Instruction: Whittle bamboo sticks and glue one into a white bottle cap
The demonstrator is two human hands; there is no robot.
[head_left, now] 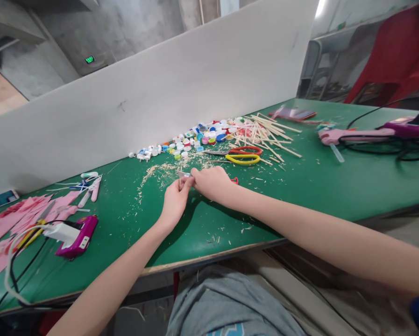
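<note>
My right hand is closed around a red-handled cutting tool. A short metal blade sticks out past its fingers to the left, and most of the handle is hidden by the hand. My left hand is pinched shut right against the right hand, under the blade. Whatever its fingers hold is hidden. Pale wood shavings lie scattered around and beyond both hands. Just behind them rest orange-handled scissors and yellow-handled scissors.
Bottle caps and wooden sticks are heaped along the white partition. A pink glue gun with cables lies right. At left are a purple power strip, pink sheets and a phone on the green table.
</note>
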